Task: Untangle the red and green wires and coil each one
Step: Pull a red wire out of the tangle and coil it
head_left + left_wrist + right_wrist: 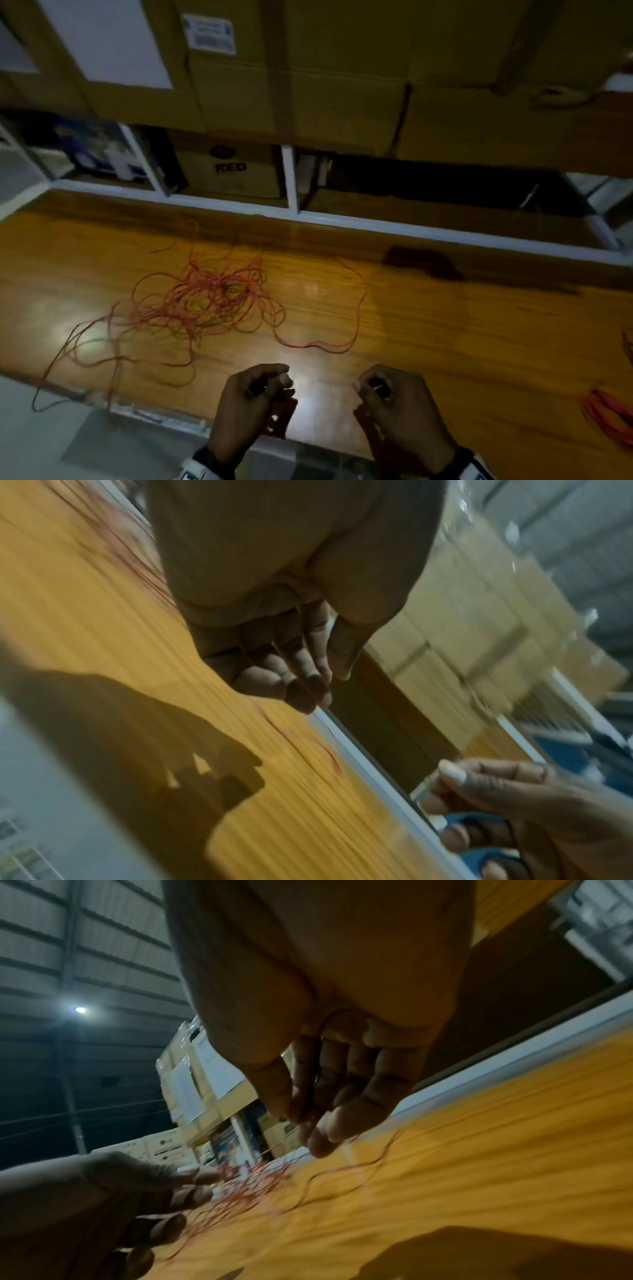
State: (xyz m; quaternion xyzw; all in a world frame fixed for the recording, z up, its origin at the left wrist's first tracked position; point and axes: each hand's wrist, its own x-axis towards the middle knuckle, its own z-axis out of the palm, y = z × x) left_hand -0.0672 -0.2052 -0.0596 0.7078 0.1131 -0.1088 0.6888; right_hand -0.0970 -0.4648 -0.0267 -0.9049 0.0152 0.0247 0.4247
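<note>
Both hands sit nearest the cam, just above the near edge of the wooden table [445,308]: left hand [251,404] w/ fingers curled loosely, can't tell if it grips anything, and right hand [399,407] w/ thumb and forefinger pinching a thin strand of wire. The red and green wires [205,301] lie in a loose tangle on the table beyond the left hand, w/ strands trailing toward the near edge & right. A separate red coil [606,416] sits at the table's far right, well apart from the tangle.

Wire tangle [205,301] blocks table's [445,325] left; centre-right bare.
</note>
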